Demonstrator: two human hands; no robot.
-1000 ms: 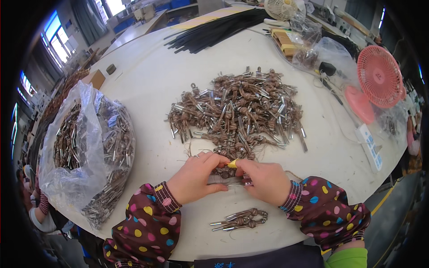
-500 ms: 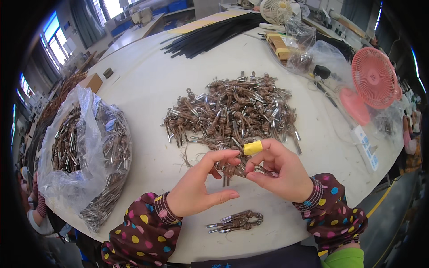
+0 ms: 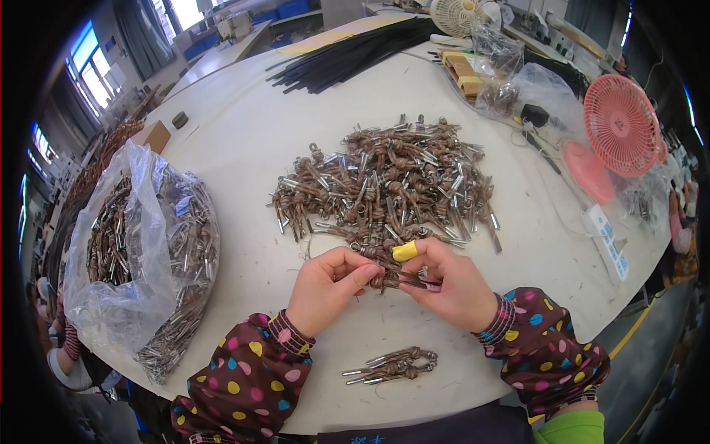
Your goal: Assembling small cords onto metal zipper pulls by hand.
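Between my hands is a knotted brown cord [image 3: 388, 280], held just in front of a big heap of similar knotted cords [image 3: 384, 177] with silvery metal tips. My left hand [image 3: 323, 290] pinches its left end between thumb and forefinger. With yellow tape round its forefinger, my right hand [image 3: 452, 287] grips the strands at the other end. My fingers cover much of the cord. Closer to me, a small bundle of the tipped cords [image 3: 392, 365] lies on the white table [image 3: 296, 405].
At the left stands a clear plastic bag [image 3: 122, 311] full of such cords. Black strips [image 3: 355, 55] lie at the far side. To the right are a pink fan [image 3: 620, 126], a white power strip [image 3: 605, 243] and clear bags [image 3: 547, 96].
My left hand has closed from an open pose onto the cord's left end. My right hand has shifted slightly left, keeping its grip. The near bundle stays put.
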